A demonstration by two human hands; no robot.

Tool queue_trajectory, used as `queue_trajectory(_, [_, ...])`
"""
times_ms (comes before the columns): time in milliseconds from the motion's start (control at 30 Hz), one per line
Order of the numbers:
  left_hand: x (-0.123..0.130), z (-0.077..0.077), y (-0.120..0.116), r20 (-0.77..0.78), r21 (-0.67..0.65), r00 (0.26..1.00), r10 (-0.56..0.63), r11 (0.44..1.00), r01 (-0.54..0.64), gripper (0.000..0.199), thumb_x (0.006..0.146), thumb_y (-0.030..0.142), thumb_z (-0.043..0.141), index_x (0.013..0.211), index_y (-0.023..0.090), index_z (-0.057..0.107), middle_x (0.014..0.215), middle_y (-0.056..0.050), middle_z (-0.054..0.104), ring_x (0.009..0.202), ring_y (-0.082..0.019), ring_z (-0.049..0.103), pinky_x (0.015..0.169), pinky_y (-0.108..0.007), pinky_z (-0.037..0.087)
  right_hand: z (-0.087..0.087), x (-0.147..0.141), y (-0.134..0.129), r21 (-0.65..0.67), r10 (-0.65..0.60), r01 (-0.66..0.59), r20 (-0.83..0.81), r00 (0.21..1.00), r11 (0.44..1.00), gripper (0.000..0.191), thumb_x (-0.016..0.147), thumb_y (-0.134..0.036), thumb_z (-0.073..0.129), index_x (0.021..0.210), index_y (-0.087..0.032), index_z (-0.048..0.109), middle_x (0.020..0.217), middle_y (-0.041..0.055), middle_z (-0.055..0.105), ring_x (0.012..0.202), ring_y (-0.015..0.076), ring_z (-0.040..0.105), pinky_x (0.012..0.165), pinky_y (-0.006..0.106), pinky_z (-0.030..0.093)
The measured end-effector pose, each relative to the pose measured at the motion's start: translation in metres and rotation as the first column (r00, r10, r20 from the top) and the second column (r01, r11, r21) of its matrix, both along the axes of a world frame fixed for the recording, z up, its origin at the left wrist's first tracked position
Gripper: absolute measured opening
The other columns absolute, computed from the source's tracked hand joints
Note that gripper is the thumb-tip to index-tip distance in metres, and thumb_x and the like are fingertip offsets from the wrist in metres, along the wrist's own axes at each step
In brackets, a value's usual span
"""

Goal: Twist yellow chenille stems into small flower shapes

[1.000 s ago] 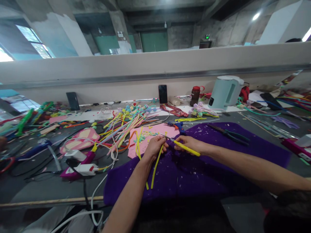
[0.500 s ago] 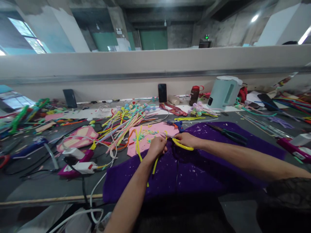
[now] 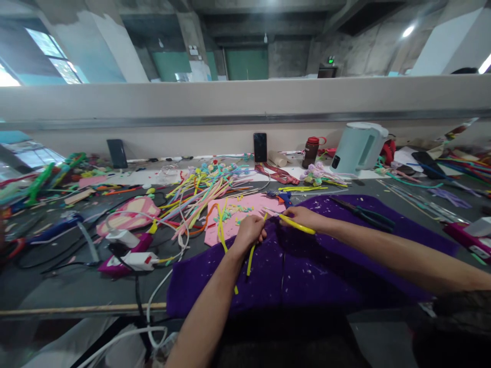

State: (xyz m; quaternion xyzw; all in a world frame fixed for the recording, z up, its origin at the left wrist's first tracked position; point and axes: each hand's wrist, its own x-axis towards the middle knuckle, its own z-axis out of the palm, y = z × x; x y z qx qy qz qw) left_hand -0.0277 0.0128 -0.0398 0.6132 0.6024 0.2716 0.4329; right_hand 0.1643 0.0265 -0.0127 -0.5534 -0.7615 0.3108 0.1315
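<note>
My left hand (image 3: 250, 234) is closed on a yellow pipe cleaner (image 3: 250, 261). One end pokes up above the fingers, and the other hangs over the purple cloth (image 3: 318, 281). In my right hand (image 3: 301, 218) is a pair of scissors with yellow handles (image 3: 297, 225), its blades pointing left at the upper end of the pipe cleaner. Whether the blades touch it I cannot tell. Behind the hands, small yellow and green clippings lie on a pink sheet (image 3: 213, 236). Another yellow pipe cleaner (image 3: 221, 235) runs across the sheet's left side, partly behind my left wrist.
A pile of coloured pipe cleaners (image 3: 215, 191) lies behind the sheet. Pliers (image 3: 370, 215) rest on the cloth at right, and a blue glue gun (image 3: 284, 198) behind my hands. Power strips (image 3: 128, 260) with cables sit at left. A kettle (image 3: 356, 148), bottle (image 3: 311, 152) and phone (image 3: 260, 147) stand behind.
The scissors' yellow handles have come closer together in my right hand. My left hand still grips the pipe cleaner. The whole view has shifted slightly.
</note>
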Motion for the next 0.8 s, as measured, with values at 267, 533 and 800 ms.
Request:
queue_trajectory(267, [-0.001,0.006,0.000,0.481,-0.017,0.870,0.107,0.993,-0.113,0.021,0.074,0.031,0.051,0.087,0.014,0.052,0.048,0.005,0.053,0.029,-0.005,0.039,0.030,-0.015,0.023,0.020,0.008,-0.031,-0.274,-0.064,0.007,-0.199,0.978,0.962,0.051,0.066,-0.055,0.058,0.104,-0.021,0.051,0.076,0.0004,0.056,0.049,0.0073,0.049,0.040,0.018,0.040])
queue_trajectory(533, [0.000,0.008,-0.004,0.493,-0.040,0.867,0.074,0.997,-0.062,0.021,0.073,0.030,0.052,0.086,0.014,0.052,0.047,0.004,0.053,0.029,-0.005,0.040,0.029,-0.015,0.023,0.018,-0.010,-0.036,-0.205,-0.025,-0.032,-0.271,0.962,0.978,0.047,0.064,-0.049,0.063,0.099,-0.019,0.053,0.079,-0.0006,0.057,0.050,0.0049,0.048,0.040,0.014,0.036])
queue_trajectory(800, [0.002,0.008,-0.006,0.417,-0.020,0.908,0.045,0.999,-0.040,0.021,0.072,0.034,0.052,0.080,0.015,0.053,0.047,0.004,0.053,0.030,-0.005,0.041,0.031,-0.015,0.024,0.013,-0.011,-0.026,-0.302,-0.072,-0.025,-0.304,0.950,0.953,0.044,0.067,-0.053,0.058,0.094,-0.019,0.053,0.061,-0.0044,0.049,0.041,0.0031,0.038,0.038,0.016,0.031])
